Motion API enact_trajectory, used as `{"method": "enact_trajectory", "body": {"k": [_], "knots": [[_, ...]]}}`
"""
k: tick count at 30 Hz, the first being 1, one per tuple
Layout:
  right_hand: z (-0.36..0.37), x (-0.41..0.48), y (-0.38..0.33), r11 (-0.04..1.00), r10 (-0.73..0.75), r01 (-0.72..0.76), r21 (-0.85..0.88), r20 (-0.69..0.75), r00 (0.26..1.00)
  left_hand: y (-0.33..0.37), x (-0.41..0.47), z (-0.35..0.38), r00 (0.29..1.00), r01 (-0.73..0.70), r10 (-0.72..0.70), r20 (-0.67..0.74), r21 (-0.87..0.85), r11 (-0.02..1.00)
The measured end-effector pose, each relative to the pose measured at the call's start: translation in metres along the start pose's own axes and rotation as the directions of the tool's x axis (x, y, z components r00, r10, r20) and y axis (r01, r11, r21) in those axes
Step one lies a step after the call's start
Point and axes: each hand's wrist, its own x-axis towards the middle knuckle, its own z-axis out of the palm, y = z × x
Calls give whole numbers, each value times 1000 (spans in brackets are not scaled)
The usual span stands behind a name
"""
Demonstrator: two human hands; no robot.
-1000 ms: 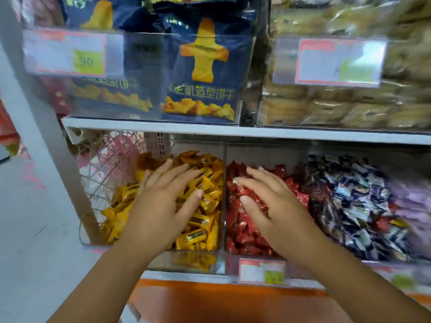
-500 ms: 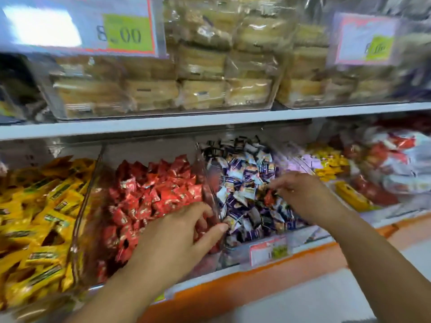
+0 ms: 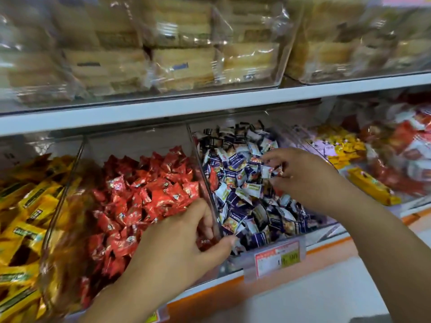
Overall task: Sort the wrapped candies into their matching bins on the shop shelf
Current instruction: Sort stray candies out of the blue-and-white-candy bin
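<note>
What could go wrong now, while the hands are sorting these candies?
The right hand pinches a reddish candy only by its fingertips; it may drop among the blue-white candies. The left hand straddles the clear divider; a push could spill the red pile across.
</note>
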Motion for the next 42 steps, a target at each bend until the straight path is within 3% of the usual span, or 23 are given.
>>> {"method": "enact_trajectory", "body": {"k": [2, 6, 8, 10, 16, 19, 23, 27, 31, 34, 39, 42], "knots": [[7, -1, -22, 977, -65, 73, 201, -48, 997, 0, 0, 0, 1000, 3, -3, 8, -26, 1000], [43, 9, -49, 959, -223, 214, 185, 24, 975, -2, -1, 1, 1000, -7, 8, 15, -53, 999], [54, 15, -51, 969, -230, 215, 122, 129, 965, -3, -2, 2, 1000, -11, 12, 18, -51, 999], [55, 18, -51, 968, -233, 215, 130, 145, 962, -4, -2, 3, 1000, -11, 12, 19, -31, 999], [45, 16, -46, 969, -161, 162, 187, -17, 987, -2, -3, 2, 1000, -18, 17, 21, 12, 1000], [29, 12, -54, 944, -98, 116, 310, -75, 992, 0, -4, 1, 999, -26, 24, 33, 42, 999], [32, 14, -84, 858, -174, 210, 470, -120, 978, 0, -5, 2, 999, -32, 30, 21, 58, 998], [46, 18, -100, 783, -244, 179, 596, 30, 969, -1, -6, 3, 999, -30, 29, 14, 92, 995], [35, 20, -85, 833, -213, 212, 511, -56, 975, -3, -6, 2, 998, -48, 46, 34, 40, 998], [15, 15, -56, 907, -120, 142, 397, -79, 990, -3, -7, 3, 998, -58, 56, 40, 32, 998], [-2, 1, 1, 993, 109, -113, 31, 111, 988, -3, -6, 3, 998, -55, 54, 38, 26, 998], [12, -8, 11, 989, 147, -145, -26, 252, 957, -2, -7, 2, 998, -57, 56, 34, 19, 998]]}}
